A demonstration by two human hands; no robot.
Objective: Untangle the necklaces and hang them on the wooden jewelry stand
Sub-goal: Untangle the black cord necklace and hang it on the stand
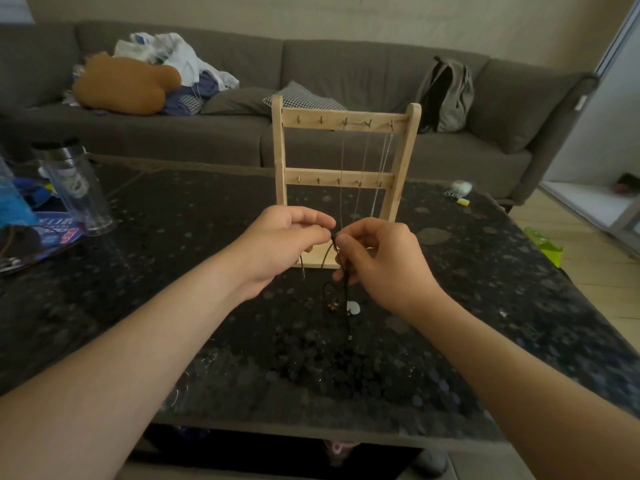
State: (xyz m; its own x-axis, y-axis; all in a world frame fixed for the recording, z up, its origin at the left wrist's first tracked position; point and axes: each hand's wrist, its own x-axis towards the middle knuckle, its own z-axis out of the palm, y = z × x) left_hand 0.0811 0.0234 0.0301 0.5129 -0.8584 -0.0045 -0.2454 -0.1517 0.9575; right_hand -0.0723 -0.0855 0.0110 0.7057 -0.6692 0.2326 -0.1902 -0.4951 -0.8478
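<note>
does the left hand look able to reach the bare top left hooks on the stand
Probably not yet: the left hand and right hand both pinch the tangled black cord. Otherwise the way looks open; nothing stands before those hooks.

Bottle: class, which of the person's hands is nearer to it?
Left. The left hand, pinching the necklace, is right of the bottle; the right hand, also pinching it, is farther right, beyond the left.
</note>
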